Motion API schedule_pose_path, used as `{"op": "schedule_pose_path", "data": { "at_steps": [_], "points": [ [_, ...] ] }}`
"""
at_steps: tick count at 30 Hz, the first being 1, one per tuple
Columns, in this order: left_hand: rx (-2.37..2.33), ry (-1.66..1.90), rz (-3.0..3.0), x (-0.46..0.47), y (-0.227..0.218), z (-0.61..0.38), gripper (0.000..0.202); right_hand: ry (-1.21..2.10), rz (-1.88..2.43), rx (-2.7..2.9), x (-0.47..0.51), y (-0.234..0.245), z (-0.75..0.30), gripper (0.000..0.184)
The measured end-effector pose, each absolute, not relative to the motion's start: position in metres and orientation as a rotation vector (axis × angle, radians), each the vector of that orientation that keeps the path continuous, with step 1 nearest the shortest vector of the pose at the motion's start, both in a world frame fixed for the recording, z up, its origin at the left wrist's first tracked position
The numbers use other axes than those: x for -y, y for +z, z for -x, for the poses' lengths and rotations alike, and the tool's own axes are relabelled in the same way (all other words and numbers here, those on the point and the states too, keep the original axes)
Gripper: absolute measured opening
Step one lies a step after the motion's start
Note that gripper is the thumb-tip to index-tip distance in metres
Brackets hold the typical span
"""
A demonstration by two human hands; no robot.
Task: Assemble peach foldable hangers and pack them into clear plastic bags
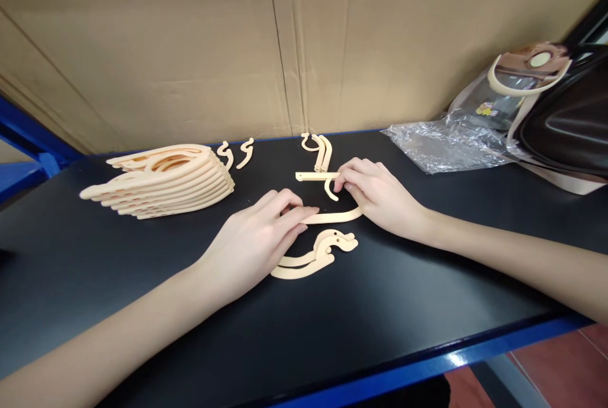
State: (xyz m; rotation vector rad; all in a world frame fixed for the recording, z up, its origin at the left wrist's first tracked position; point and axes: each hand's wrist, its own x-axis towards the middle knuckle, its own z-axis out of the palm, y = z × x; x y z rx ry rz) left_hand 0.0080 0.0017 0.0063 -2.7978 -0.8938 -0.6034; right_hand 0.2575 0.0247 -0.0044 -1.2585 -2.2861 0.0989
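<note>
My left hand pinches the left end of a curved cream plastic hanger arm, which lies low over the table. The other end of that arm reaches under my right hand. Between the fingertips of my right hand is a straight cream bar, a small hole near its left end. A curved hook shows just below the bar; whether they are joined I cannot tell. Nearest me, beside my left fingers, lie two overlapping curved hanger pieces with wavy ends.
A stack of cream hangers stands at the left. Small S-shaped pieces and more curved arms lie toward the cardboard wall. A clear plastic bag, a bottle and a dark bag occupy the right.
</note>
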Motion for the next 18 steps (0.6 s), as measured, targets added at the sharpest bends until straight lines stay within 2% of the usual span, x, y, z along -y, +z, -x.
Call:
{"op": "schedule_pose_path", "data": {
  "at_steps": [4,10,14,18],
  "points": [
    [0.858,-0.606,2.836,0.003,0.006,-0.01,0.031,0.097,1.273,2.296,-0.025,-0.004,-0.258,0.026],
    [0.749,-0.704,2.859,0.016,0.017,-0.017,0.025,0.042,1.109,2.243,-0.022,0.0,-0.257,0.009],
    [0.622,-0.559,2.823,0.025,0.021,-0.019,0.024,0.008,0.877,2.352,-0.019,0.0,-0.255,0.016],
    [0.567,-0.491,2.75,0.028,0.021,-0.021,0.012,-0.009,0.747,2.457,-0.018,-0.001,-0.255,0.021]
  ]
}}
